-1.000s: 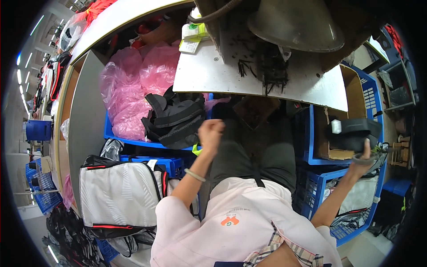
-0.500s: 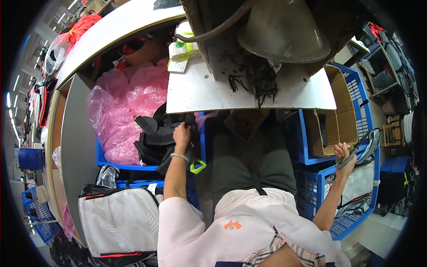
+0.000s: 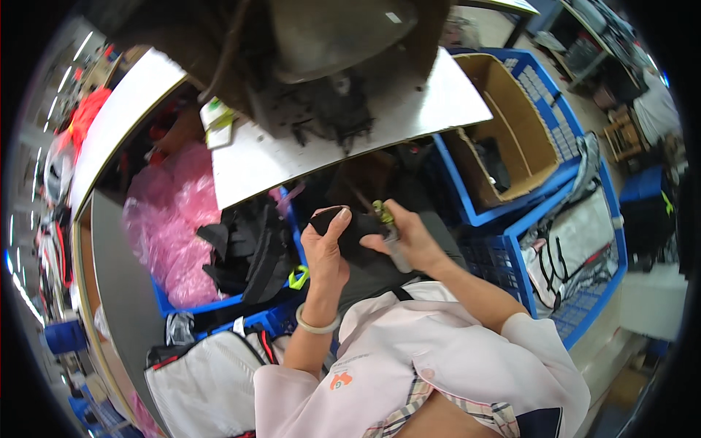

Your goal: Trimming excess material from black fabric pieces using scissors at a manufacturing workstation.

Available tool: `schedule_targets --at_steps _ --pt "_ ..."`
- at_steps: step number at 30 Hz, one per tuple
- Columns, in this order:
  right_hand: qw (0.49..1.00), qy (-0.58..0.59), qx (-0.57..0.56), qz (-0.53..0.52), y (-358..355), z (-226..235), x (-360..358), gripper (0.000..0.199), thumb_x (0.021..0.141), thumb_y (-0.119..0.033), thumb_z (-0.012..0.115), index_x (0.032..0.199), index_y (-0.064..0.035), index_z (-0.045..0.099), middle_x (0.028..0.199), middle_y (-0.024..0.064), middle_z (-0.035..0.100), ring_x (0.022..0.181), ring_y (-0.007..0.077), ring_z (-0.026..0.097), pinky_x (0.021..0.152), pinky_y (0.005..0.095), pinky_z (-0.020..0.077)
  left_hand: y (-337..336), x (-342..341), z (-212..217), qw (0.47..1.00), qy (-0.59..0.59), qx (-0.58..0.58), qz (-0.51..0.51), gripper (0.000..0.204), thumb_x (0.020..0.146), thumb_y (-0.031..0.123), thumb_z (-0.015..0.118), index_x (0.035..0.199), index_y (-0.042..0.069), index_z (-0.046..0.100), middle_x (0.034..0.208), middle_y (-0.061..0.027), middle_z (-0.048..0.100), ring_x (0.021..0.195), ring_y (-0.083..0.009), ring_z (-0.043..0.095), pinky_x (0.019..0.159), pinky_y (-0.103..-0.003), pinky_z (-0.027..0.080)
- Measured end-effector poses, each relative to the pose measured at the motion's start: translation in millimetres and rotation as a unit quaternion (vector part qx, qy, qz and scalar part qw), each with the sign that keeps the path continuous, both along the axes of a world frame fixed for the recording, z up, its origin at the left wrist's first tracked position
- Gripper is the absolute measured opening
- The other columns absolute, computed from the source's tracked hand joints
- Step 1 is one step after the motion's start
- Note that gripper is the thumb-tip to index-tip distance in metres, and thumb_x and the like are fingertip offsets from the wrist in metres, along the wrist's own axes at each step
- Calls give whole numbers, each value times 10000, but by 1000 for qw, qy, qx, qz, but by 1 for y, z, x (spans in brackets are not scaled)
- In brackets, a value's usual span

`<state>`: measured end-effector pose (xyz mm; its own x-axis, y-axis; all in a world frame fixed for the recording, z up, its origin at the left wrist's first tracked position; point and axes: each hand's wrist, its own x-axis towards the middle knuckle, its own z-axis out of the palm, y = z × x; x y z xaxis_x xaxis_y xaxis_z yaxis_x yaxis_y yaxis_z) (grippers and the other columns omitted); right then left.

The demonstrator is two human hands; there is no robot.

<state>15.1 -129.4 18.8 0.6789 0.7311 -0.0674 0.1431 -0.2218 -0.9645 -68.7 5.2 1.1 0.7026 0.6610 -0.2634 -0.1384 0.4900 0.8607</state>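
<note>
My left hand (image 3: 325, 248), with a pale bangle on its wrist, is closed on a black piece of material (image 3: 328, 221) in front of my lap. The piece is dark against my trousers, so its full outline is hard to see. Close by on the right, my right hand (image 3: 415, 237) grips scissors (image 3: 396, 254) with a greyish handle and yellow-green near the pivot. Their thin blades point up and left toward the black piece. Several black strap-like pieces (image 3: 266, 255) lie heaped to the left, beside crumpled pink plastic film (image 3: 171, 226).
A white worktop (image 3: 263, 164) with black scraps and a dark machine (image 3: 343, 44) juts over my knees. Blue crates stand at both sides; the right one (image 3: 471, 208) holds a cardboard box (image 3: 537, 157). White bags (image 3: 201, 387) lie at lower left.
My left hand has come from the black heap to my lap with a black piece. The right hand has brought the scissors in from the right crate. The view has turned.
</note>
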Motion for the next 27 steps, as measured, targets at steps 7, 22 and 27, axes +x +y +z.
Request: schedule_targets --at_steps 7,22,27 --pt "988 -49 71 -131 -56 -18 19 347 730 -179 784 866 -27 504 684 37 511 602 104 432 552 252 383 -39 23 0 987 -46 -108 -108 122 797 38 676 909 13 637 877 -90 678 771 -167 647 739 -268 513" --pt "953 -240 -172 64 -107 -35 48 356 628 -32 641 952 -35 495 855 107 526 870 303 531 705 398 447 -43 32 6 986 8 63 -156 162 739 -48 693 899 -29 673 804 -63 682 686 -98 612 699 -211 487" --pt "955 -255 -143 43 -103 -39 44 305 607 -24 636 885 -26 512 815 129 561 780 322 567 647 416 449 -38 29 7 985 5 68 -161 154 738 -39 698 890 -28 674 795 -64 681 681 -97 609 695 -214 487"
